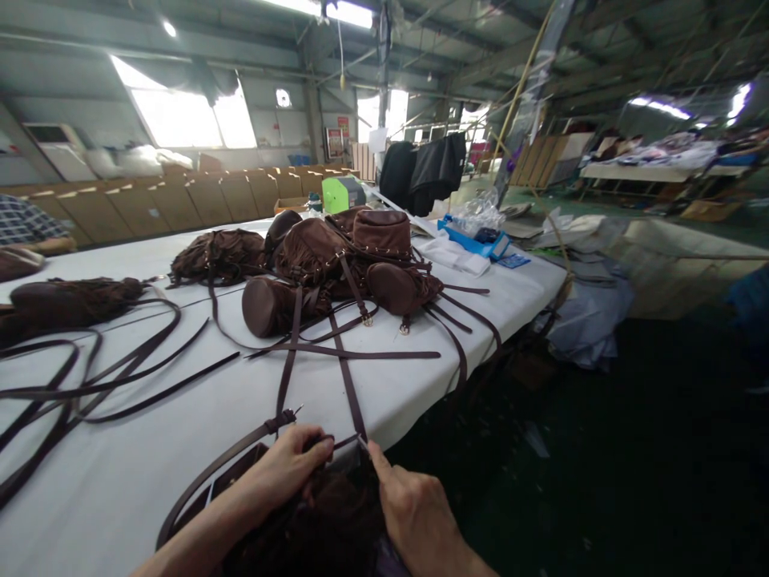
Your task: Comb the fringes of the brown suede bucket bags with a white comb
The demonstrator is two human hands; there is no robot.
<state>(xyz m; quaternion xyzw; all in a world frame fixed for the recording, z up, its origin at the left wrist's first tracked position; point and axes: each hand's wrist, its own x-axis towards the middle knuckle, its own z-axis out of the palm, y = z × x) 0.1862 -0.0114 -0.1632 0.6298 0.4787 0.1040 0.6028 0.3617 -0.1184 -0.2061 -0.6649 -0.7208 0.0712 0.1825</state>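
Observation:
My left hand (285, 469) is closed in a pinch on the top of a dark brown fringed bag (312, 525) at the table's near edge. My right hand (414, 513) grips the same bag from the right, its thumb pressing the end of a brown strap (352, 393). That strap and a second one cross on the white table (120, 473) and run up to a heap of brown fringed bags (354, 260).
More brown bags (72, 300) and loose straps (90, 377) lie at the left. A green machine (340, 192), blue tray (474, 240) and plastic wrap sit at the far end. Cardboard boxes line the back. Another person's checked sleeve (27, 220) shows at far left. Dark floor lies to the right.

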